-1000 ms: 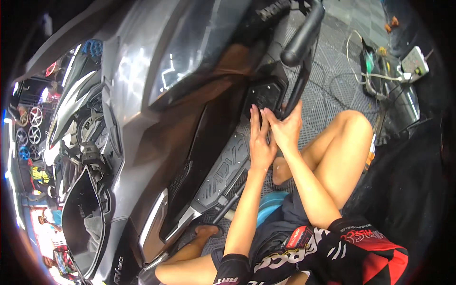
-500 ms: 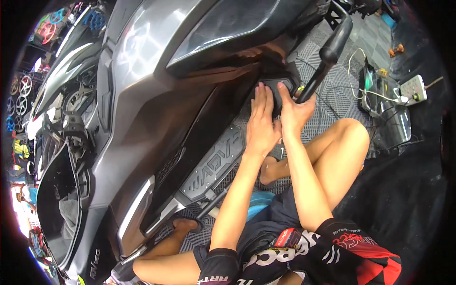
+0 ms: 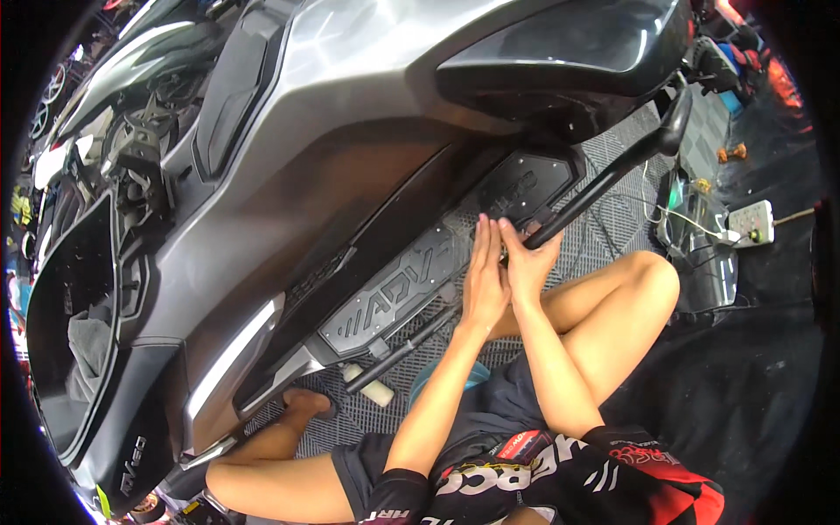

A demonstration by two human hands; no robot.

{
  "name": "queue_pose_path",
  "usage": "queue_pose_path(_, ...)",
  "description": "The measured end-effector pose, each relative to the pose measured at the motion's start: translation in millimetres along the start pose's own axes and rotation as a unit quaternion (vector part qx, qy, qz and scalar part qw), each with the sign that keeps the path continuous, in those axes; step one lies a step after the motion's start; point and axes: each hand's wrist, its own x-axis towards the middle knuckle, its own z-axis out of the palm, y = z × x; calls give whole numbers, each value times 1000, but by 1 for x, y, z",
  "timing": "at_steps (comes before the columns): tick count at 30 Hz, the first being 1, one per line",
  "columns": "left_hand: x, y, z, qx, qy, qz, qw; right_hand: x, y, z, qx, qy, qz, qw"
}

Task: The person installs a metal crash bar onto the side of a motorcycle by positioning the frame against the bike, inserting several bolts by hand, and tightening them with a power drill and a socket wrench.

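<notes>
A large dark grey scooter (image 3: 236,175) fills the left and top of the view. Along its footboard run a long dark plate (image 3: 394,297) with raised lettering and a smaller dark plate (image 3: 525,185) with bolts. A black tubular bar (image 3: 604,179) passes outside them. My left hand (image 3: 486,284) lies at the gap between the plates, its fingers stretched out and together. Close against it is my right hand (image 3: 530,278), by the bar, thumb pointing up beside the left fingertips. The right hand's other fingers are mostly hidden at the bar, so their grip is unclear.
My bare legs are folded at both sides. A pale bottle (image 3: 368,386) lies on the ribbed floor mat beside a teal round object (image 3: 479,374). At right are a white power strip (image 3: 751,223) with cables and a clear-sided black case (image 3: 710,271). Another scooter (image 3: 131,96) stands beyond.
Both hands have come back toward me, off the smaller plate, which now shows. The view has shifted, and the pale bottle is now more visible.
</notes>
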Motion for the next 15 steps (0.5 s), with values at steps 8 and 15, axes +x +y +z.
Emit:
queue_pose_path(8,12,-4,-14,19,-19,3,1000,5,4,2,-82,38,-25,996)
queue_pose_path(15,17,0,-19,54,20,10,998,7,7,-1,-69,19,-30,997)
